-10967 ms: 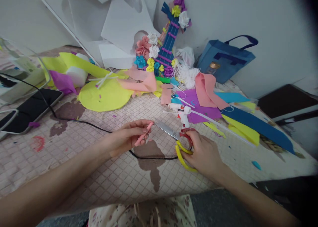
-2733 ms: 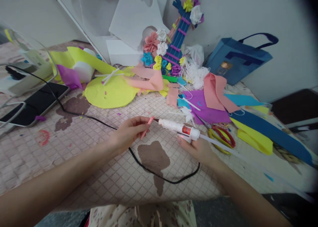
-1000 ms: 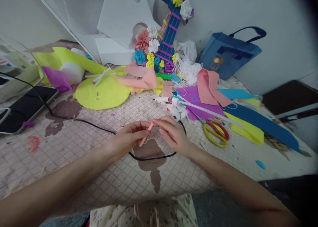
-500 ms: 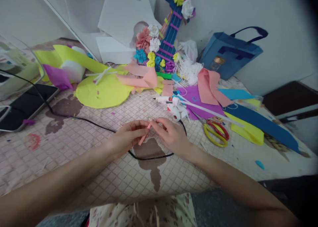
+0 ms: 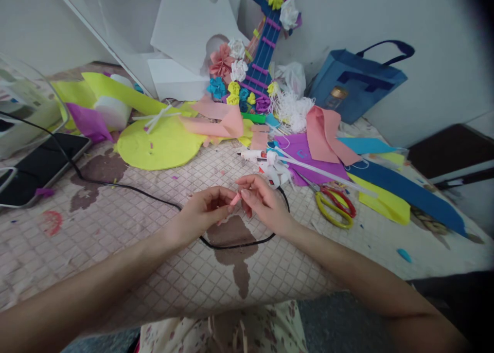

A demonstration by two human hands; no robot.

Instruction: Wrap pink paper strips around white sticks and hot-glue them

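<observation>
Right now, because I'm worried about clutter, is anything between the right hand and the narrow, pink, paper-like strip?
Nothing visible: the bare right hand is right at the upper end of the pink strip, which the bare left hand pinches. The white plastic glue gun lies beyond both.

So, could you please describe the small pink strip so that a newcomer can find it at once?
Over the diamond-patterned tablecloth, find the left hand and right hand, close together. The small pink strip is between them, gripped by the left. Unlike the wider pink sheets farther back, it is narrow and held.
</observation>
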